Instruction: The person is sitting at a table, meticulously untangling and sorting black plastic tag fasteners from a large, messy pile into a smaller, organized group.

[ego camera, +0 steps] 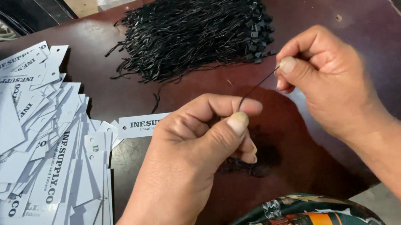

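We see two bare hands at work over a dark reddish-brown table (372,16), and between them runs one thin black string (255,89). The left hand (198,145) sits low in the middle of the view, its thumb and forefinger pressed together on the near end of the string, the other fingers curled under. The right hand (325,78) is higher and to the right; its thumb and forefinger are likewise pinched shut on the far end, so the string stretches taut and slanting from one pinch up to the other, held clear of the table.

Beyond the hands, toward the far edge, lies a thick heap of black strings (190,28) — a loose bundle with small square black fasteners showing along its right side. It is well apart from both hands.

To the left we find a wide scatter of white paper tags (34,152) with black printing, overlapping one another in a messy pile that runs off the left and bottom edges. One single tag (140,125) lies apart from the pile, just beside the left hand and partly hidden behind it.

At the bottom edge a patterned cloth (302,216) shows — dark green with orange and white.
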